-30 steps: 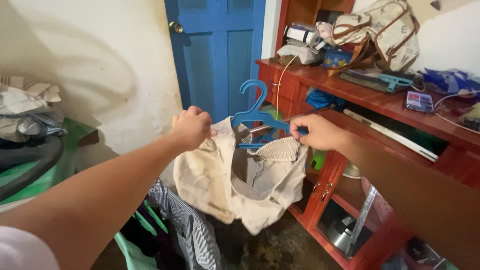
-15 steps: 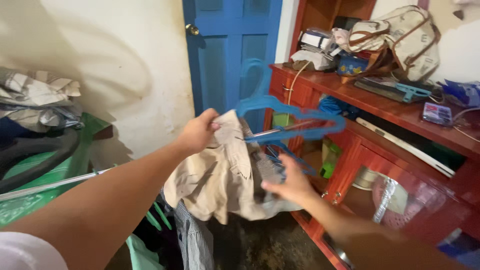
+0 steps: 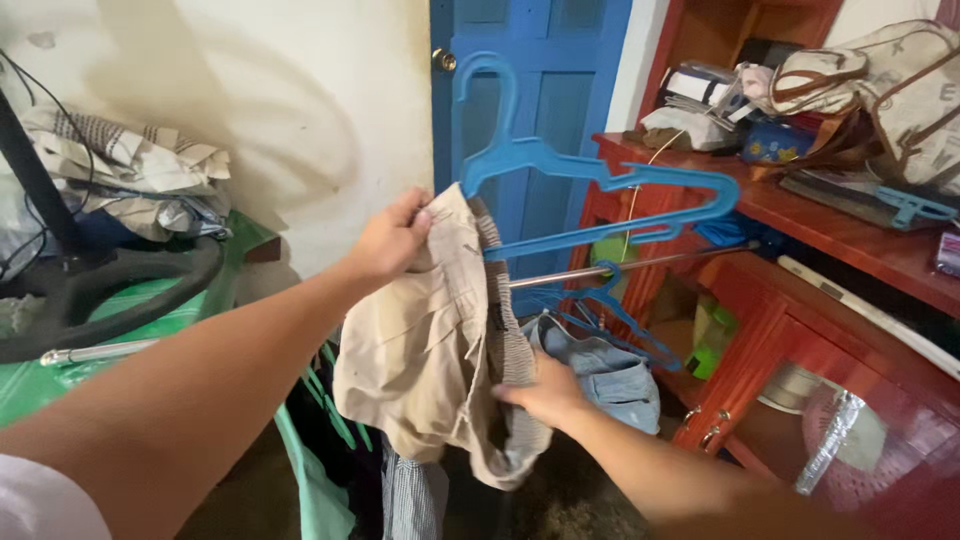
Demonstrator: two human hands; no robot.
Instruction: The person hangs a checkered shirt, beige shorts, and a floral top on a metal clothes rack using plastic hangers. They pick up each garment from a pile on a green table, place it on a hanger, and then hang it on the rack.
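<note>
Fingers [image 3: 418, 213] of the left hand [image 3: 392, 240] are pinched shut on the top edge of a beige cotton garment with a ribbed elastic waistband [image 3: 430, 350], which is held up at the centre of the frame so that its cloth hangs free. A blue plastic clothes hanger [image 3: 590, 180] is seen just right of that grip, its hook raised before the blue panelled door [image 3: 540, 60] at the upper middle; whether it is gripped along with the cloth cannot be told. Lower down, the right hand [image 3: 545, 392] is laid against the garment's hanging side, fingers loosely curled and pressed on the fabric rather than closed round it, apparently to steady it. A thin metal rail [image 3: 640, 265] is seen behind, crossing towards the red wooden cabinet [image 3: 760, 330] at the right.
</note>
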